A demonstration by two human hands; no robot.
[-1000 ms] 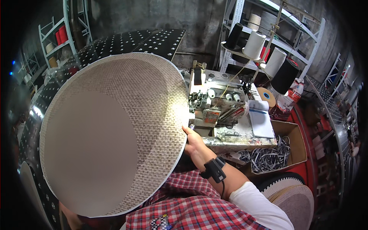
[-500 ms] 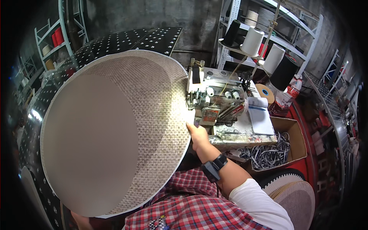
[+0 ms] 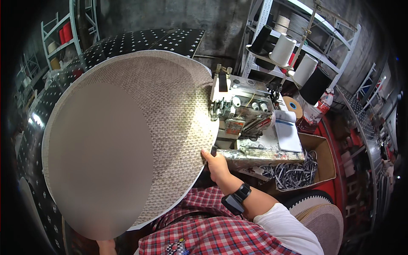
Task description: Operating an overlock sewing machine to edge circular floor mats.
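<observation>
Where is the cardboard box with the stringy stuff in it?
The cardboard box sits on the person's right in the head view, just right of the sewing machine, beside the right hand.

You had the sewing machine (image 3: 240, 108) as your landmark: behind it and to its right stood white and black thread cones (image 3: 297, 63) on a metal shelf rack (image 3: 340, 46). Just right of the machine lay a white notebook (image 3: 288, 134), and below that sat a cardboard box (image 3: 316, 155) full of tangled straps. Far to its left, a black perforated table (image 3: 140, 40) stretched away.
</observation>
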